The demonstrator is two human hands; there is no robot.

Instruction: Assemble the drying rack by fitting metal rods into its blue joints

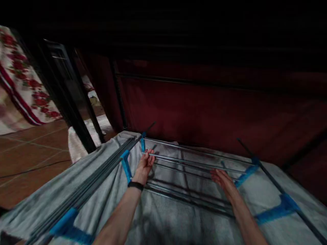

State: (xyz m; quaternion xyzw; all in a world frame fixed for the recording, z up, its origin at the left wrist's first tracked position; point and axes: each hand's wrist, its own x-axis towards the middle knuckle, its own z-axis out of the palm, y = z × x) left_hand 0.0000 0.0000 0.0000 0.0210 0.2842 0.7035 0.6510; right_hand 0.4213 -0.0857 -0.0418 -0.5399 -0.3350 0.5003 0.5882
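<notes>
Head view looks down on a folding clothes-drying rack of grey metal rods with bright blue plastic joints (194,170), and I read both bare arms as reaching forward onto it. My left hand (144,167) rests at the near-left end of the middle rod section, fingers curled loosely over one thin rod beside a blue joint (125,165); it looks like a light hold, though blur keeps me from saying how firmly it closes. A black wristband (135,185) sits on that wrist. My right hand (222,180) lies flat and open, fingers stretched along the rods toward the right blue joint (246,174), holding nothing that I can see. I judge the two hands are spread to opposite ends so the rods stay level and steady under them.

A pale grey cloth (163,221) is draped beneath and around the rack, sagging off the left wing (84,194), whose rods slope down toward me. The right wing bar (281,190) runs off toward the lower right corner.

Behind the rack a dark red wall (217,109) stands close, leaving little room at the far edge. To the left there is open brown tiled floor (30,153), a black post (66,105), and a flowered red-and-white fabric (22,78) further off.
</notes>
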